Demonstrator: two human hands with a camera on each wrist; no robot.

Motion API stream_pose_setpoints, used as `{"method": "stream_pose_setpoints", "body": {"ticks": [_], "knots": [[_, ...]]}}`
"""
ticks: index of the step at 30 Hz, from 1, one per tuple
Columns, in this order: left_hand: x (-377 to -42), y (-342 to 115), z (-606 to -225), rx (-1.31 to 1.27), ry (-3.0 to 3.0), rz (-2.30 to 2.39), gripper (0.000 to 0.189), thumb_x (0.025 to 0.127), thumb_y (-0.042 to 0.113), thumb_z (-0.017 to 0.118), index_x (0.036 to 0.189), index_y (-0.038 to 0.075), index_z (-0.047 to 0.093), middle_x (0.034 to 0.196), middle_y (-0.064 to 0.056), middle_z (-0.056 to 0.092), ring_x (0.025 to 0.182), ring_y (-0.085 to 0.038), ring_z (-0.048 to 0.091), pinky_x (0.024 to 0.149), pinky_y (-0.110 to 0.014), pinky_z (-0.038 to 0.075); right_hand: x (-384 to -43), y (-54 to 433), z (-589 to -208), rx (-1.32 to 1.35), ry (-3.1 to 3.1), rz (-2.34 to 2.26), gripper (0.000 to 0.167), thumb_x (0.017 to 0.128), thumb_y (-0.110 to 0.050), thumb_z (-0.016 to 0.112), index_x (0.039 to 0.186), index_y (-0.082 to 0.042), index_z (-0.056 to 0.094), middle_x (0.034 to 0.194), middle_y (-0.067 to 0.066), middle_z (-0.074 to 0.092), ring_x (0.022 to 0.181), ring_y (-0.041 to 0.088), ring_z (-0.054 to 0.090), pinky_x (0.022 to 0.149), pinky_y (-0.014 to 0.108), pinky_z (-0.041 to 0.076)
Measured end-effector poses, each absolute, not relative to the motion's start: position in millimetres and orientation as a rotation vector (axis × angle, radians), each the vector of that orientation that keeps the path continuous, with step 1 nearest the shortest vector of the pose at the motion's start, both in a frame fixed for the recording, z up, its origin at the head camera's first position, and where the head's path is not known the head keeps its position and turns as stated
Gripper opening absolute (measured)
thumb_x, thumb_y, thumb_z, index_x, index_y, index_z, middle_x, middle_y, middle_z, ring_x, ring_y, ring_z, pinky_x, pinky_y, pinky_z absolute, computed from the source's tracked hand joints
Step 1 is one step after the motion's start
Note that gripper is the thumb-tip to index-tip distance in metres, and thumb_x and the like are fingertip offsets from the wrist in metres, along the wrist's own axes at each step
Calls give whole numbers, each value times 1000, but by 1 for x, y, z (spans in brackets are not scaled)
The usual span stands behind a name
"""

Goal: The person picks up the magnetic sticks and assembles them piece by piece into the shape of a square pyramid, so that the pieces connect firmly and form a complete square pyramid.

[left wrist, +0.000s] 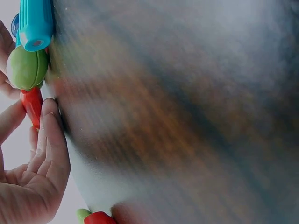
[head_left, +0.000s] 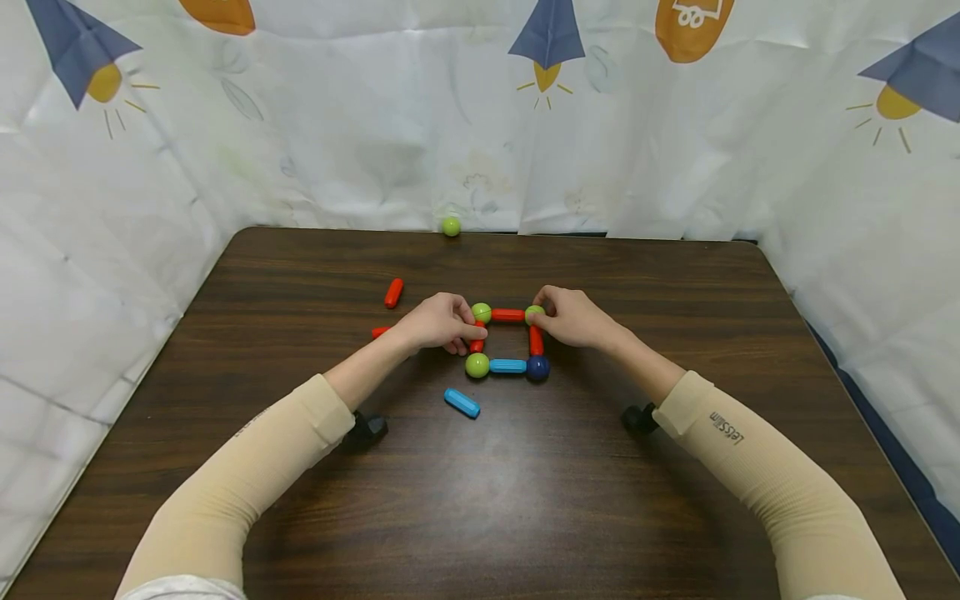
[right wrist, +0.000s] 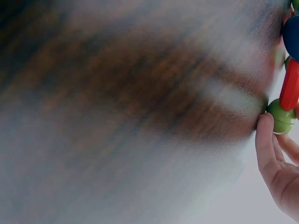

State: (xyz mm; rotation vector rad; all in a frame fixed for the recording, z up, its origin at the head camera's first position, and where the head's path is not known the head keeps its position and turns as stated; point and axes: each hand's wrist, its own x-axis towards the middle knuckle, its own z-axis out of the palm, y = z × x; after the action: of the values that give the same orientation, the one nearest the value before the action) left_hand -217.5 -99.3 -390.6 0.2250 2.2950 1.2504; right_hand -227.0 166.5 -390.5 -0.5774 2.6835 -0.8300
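A square of magnetic rods and balls lies on the table. Its corners are three green balls, among them the near-left green ball (head_left: 477,365), and one dark blue ball (head_left: 537,367). A light blue rod (head_left: 508,367) forms the near side; red rods make the other sides, such as the far red rod (head_left: 508,315). My left hand (head_left: 441,323) pinches the left red rod (left wrist: 32,106) between thumb and fingers. At the far-right corner my right hand (head_left: 573,317) grips a green ball (right wrist: 281,116), partly covering it.
A loose light blue rod (head_left: 461,402) lies nearer than the square. To the left are a loose red rod (head_left: 393,292) and another red rod (head_left: 380,332), partly behind the left forearm. One green ball (head_left: 451,226) sits at the table's far edge, by the white curtain (head_left: 390,167).
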Motion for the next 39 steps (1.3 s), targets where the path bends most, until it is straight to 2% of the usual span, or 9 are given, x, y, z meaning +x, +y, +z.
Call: {"method": "stream_pose_setpoints", "body": {"ticks": [17, 24, 31, 34, 39], "knots": [[-217, -100, -390, 215, 2303, 1242, 30, 92, 22, 80, 105, 1, 63, 83, -9, 75, 71, -22, 71, 68, -34, 59, -228, 168, -392, -581, 2673, -827, 36, 104, -30, 62, 125, -1, 60, 95, 10, 68, 79, 24, 60, 70, 38, 50], [-218, -100, -390, 195, 2319, 1231, 31, 92, 23, 81, 104, 1, 64, 84, -9, 75, 72, -22, 72, 68, -35, 59, -226, 165, -393, -633, 2708, -796, 35, 103, -27, 62, 123, 1, 60, 91, 9, 63, 79, 25, 57, 71, 39, 48], [-219, -100, -390, 188, 2322, 1224, 31, 92, 24, 80, 105, 1, 63, 83, -8, 75, 72, -22, 71, 69, -34, 59, -222, 160, -394, -697, 2738, -744, 43, 101, -29, 66, 126, 4, 59, 111, 16, 61, 96, 29, 55, 84, 42, 49], [-218, -99, -390, 191, 2324, 1222, 31, 93, 24, 80, 105, 1, 63, 83, -7, 75, 72, -22, 71, 69, -34, 59, -219, 157, -394, -708, 2717, -730, 52, 99, -36, 68, 132, 4, 57, 121, 19, 57, 104, 31, 53, 87, 44, 48], [-218, -99, -390, 194, 2327, 1221, 31, 93, 25, 79, 105, 2, 63, 83, -7, 75, 71, -21, 71, 69, -34, 59, -214, 151, -393, -731, 2685, -635, 73, 94, -49, 71, 143, 1, 50, 140, 20, 49, 124, 35, 47, 103, 52, 44]]}}
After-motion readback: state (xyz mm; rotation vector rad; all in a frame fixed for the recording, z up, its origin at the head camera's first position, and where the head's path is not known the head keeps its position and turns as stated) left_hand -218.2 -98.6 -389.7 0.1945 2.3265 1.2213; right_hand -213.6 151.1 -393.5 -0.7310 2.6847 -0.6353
